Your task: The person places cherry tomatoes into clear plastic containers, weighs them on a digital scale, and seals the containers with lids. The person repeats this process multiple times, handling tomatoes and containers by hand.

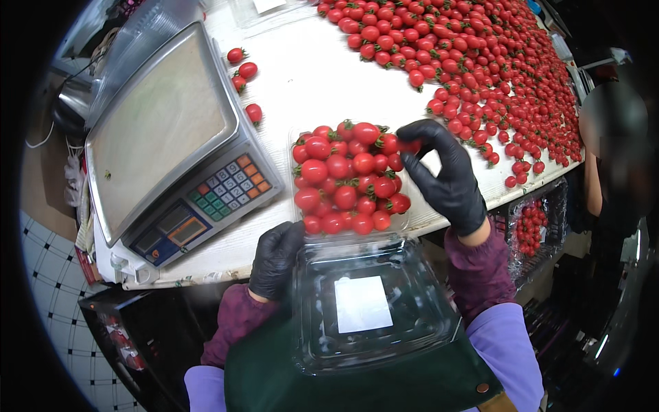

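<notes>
A clear plastic clamshell box (pixel 408 218) lies at the table's front edge, its base heaped with red cherry tomatoes (pixel 344 198). Its lid (pixel 412 288) hangs open toward me over my green apron, with a blank-looking white label (pixel 364 304) on it. My left hand (pixel 276 259), in a black glove, is closed at the box's near left corner, by the hinge; its fingertips are partly hidden. Over the box's far right corner, my gloved right hand (pixel 443 172) pinches a single cherry tomato (pixel 410 146) between thumb and fingers.
A digital scale (pixel 165 117) with a steel pan stands at left. A few loose tomatoes (pixel 248 70) lie beside it. The big tomato pile (pixel 480 69) spreads across the far right of the white table (pixel 302 82). Below at right sits a crate (pixel 530 230); another person (pixel 611 130) is beyond.
</notes>
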`<state>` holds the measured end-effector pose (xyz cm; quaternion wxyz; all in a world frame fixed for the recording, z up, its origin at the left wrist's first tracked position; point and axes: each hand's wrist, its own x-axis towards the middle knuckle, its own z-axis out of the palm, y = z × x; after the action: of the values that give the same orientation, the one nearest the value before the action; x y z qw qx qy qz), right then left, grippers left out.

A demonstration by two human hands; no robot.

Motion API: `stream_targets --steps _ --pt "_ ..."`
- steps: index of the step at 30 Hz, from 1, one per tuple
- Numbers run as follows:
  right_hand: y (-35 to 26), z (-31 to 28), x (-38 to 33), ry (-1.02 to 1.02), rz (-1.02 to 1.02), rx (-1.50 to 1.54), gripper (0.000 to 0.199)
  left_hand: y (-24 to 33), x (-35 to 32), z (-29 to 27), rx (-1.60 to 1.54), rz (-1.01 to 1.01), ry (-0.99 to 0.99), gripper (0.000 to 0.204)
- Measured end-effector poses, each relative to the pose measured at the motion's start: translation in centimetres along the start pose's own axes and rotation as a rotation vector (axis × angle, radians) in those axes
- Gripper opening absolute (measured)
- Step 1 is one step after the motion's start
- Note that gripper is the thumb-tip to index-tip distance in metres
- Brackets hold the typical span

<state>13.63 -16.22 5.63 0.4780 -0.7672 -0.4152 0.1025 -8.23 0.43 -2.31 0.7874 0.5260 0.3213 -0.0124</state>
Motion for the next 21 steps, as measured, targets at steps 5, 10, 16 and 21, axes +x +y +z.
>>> stream_targets --steps 5,10,16,21 --pt "1.0 0.6 1.0 -0.15 -0.068 0.066 0.023 0.7 -0.7 0.8 -0.174 -0.106 0.026 0.011" --pt "6.7 0.1 3.6 -0.263 0.509 0.249 0.022 0.4 -0.9 0.2 -0.277 -0.163 -0.093 0.005" --pt "6.1 -0.2 5.0 -0.171 0.598 0.352 0.009 3.7 -1.2 1.1 -0.555 -0.116 -0.18 0.02" --pt "0.2 -2.6 9.3 -0.101 0.427 0.426 0.018 9.1 -0.9 -3.0 -0.819 0.173 -0.313 0.046"
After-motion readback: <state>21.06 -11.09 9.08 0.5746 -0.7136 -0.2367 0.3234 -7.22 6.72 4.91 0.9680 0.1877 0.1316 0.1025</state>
